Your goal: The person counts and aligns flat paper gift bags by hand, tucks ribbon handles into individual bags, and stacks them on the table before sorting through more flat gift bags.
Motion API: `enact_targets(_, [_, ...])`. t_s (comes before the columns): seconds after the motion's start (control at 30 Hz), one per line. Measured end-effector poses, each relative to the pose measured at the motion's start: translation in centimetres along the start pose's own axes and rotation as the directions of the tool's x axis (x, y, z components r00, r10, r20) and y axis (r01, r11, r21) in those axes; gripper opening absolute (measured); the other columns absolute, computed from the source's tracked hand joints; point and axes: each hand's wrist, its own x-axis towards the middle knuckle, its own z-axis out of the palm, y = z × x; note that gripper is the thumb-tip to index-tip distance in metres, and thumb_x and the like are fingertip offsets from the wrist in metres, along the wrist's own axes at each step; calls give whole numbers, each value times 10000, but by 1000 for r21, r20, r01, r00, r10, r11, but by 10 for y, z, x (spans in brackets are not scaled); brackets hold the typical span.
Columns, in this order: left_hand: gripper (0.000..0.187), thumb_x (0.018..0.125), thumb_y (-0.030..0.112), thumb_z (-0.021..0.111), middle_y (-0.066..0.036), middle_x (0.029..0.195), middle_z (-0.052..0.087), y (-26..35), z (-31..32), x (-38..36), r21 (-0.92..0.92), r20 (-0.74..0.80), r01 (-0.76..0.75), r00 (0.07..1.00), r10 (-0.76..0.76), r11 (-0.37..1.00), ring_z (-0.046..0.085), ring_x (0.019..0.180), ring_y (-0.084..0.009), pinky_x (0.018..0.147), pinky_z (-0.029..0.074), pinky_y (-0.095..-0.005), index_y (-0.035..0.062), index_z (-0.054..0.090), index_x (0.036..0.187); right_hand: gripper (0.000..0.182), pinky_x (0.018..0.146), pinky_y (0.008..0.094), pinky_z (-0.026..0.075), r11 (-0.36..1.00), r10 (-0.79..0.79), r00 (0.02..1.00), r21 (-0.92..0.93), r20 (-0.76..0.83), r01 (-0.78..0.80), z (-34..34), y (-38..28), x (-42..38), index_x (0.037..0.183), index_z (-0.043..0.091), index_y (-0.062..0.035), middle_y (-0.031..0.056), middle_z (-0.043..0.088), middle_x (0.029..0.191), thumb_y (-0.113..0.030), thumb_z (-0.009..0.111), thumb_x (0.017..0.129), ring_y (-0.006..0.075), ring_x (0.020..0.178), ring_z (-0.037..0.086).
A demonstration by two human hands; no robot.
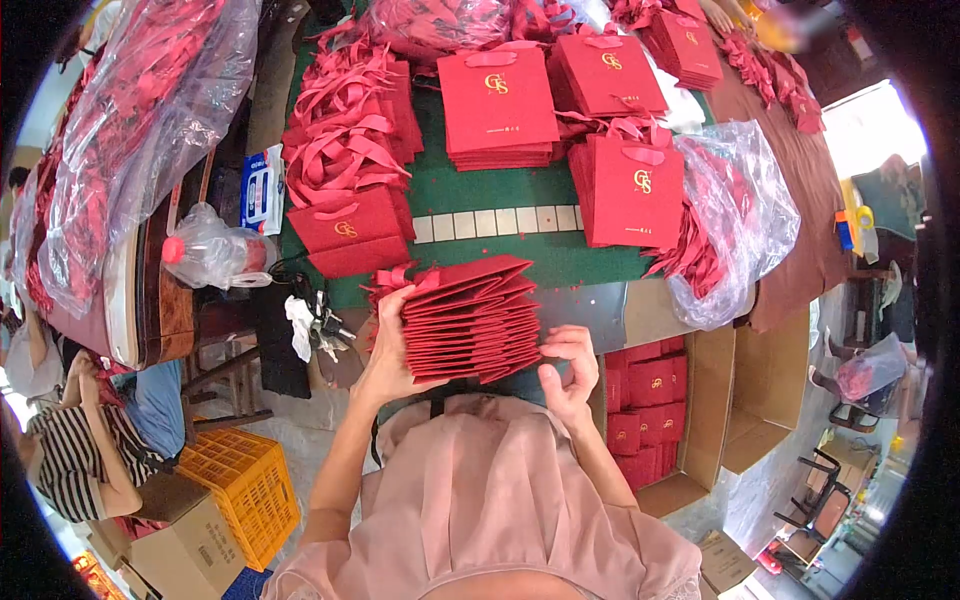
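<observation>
A thick stack of red paper gift bags point(470, 325) is held over the near edge of the table, its folded edges turned towards me. My left hand point(392, 345) grips the stack at its left end, where red ribbon handles bunch up. Just off the right end of the stack, my right hand point(570, 372) is open, its thumb and bent fingers apart with nothing between them. Ahead, another pile of gift bags point(498, 100) with gold lettering lies on the green table top point(470, 190), with a further bag stack point(630, 190) to its right.
A cardboard box point(705, 400) packed with red bags stands at my right. To the left are a plastic bottle point(215, 250), a wipes packet point(262, 190), keys point(328, 330) and a yellow crate point(240, 480). A person in stripes point(85, 450) sits at far left.
</observation>
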Motion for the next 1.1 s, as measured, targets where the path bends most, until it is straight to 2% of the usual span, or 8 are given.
enact_targets(0.1, [1235, 516, 310, 948, -210, 1387, 369, 0, 1, 0, -11, -13, -3, 1000, 3, 1000, 413, 1281, -380, 1096, 349, -466, 18, 225, 1475, 216, 878, 428, 489, 999, -39, 999, -20, 23, 39, 2, 0, 2, 946, 644, -12, 145, 637, 970, -161, 727, 814, 324, 964, 594])
enact_targets(0.3, [1231, 520, 301, 944, -212, 1389, 371, 2, 0, 2, 29, -17, -39, 999, 39, 999, 412, 1281, -386, 1094, 352, -471, 18, 222, 1476, 244, 874, 436, 483, 1000, 2, 1000, -15, -14, -3, 3, -2, 7, 980, 657, -1, 158, 631, 989, -195, 690, 836, 332, 968, 594])
enact_targets(0.5, [1235, 526, 318, 946, -215, 1393, 368, 6, -4, 5, 72, -10, -73, 997, 74, 995, 409, 1282, -394, 1095, 349, -477, 20, 213, 1474, 255, 890, 438, 477, 999, -7, 999, -52, 45, 9, 2, 0, 10, 1020, 661, 13, 168, 619, 1027, -182, 660, 857, 336, 1000, 586])
enact_targets(0.6, [1233, 527, 315, 945, -215, 1393, 367, 1, -2, 2, 38, -1, -47, 999, 47, 998, 407, 1283, -396, 1097, 346, -478, 22, 212, 1474, 257, 903, 436, 473, 1000, 6, 998, -29, 55, -4, 1, 1, 11, 1052, 660, 15, 173, 619, 1043, -172, 638, 878, 331, 1010, 583])
enact_targets(0.67, [1232, 527, 310, 943, -215, 1393, 367, 3, -2, 3, 40, -4, -57, 998, 57, 998, 406, 1283, -395, 1098, 345, -478, 24, 210, 1475, 255, 919, 426, 468, 998, 38, 999, -54, -3, -38, 3, -2, 14, 1078, 656, 17, 175, 619, 1048, -163, 614, 902, 322, 1020, 581])
enact_targets(0.9, [1228, 528, 304, 943, -214, 1394, 367, -1, -1, 1, 10, -3, -38, 999, 38, 999, 406, 1281, -389, 1100, 342, -476, 29, 215, 1478, 279, 938, 414, 456, 998, 54, 997, -43, 52, -51, 3, 0, 17, 1124, 650, 17, 182, 615, 1091, -178, 565, 942, 319, 1041, 577])
enact_targets(1.0, [1220, 528, 302, 941, -213, 1391, 370, 7, -4, 5, 20, -9, -50, 999, 51, 999, 408, 1277, -389, 1100, 341, -477, 27, 222, 1476, 299, 945, 417, 455, 997, 65, 998, -39, 25, -64, 3, 2, 23, 1136, 646, 19, 186, 611, 1124, -195, 541, 956, 321, 1062, 572])
enact_targets(1.1, [1211, 535, 300, 937, -213, 1388, 371, 8, -4, 5, 15, -10, -44, 999, 44, 999, 412, 1271, -391, 1098, 342, -477, 22, 223, 1474, 322, 995, 421, 426, 996, 86, 994, -28, 59, -85, 5, 2, 35, 1150, 643, 20, 196, 596, 1165, -208, 504, 969, 326, 1112, 559])
